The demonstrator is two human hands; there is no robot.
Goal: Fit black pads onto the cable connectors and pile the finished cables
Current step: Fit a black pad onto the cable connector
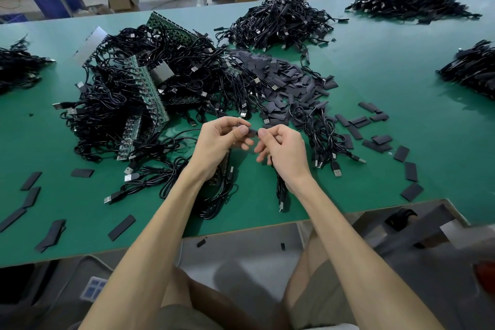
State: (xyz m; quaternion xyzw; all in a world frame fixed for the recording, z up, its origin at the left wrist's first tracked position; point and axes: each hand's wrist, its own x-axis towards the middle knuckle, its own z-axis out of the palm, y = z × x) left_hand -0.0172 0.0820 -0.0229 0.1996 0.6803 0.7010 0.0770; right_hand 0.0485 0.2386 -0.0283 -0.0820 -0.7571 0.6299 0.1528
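Both hands meet above the near middle of the green table (375,67). My left hand (218,142) and my right hand (281,150) pinch a small black pad (252,132) between their fingertips. A black cable (280,187) hangs from my right hand down to the table, ending in a USB plug. Whether a connector sits inside the pad is hidden by the fingers. A heap of loose black pads (289,83) lies just beyond the hands. A tangle of black cables with green circuit boards (144,88) lies to the left.
More cable piles lie at the far middle (278,21), far right (412,4), right edge (474,69) and left edge (16,67). Loose pads are scattered at the near left (122,227) and near right (411,171). The table's front edge runs just under my forearms.
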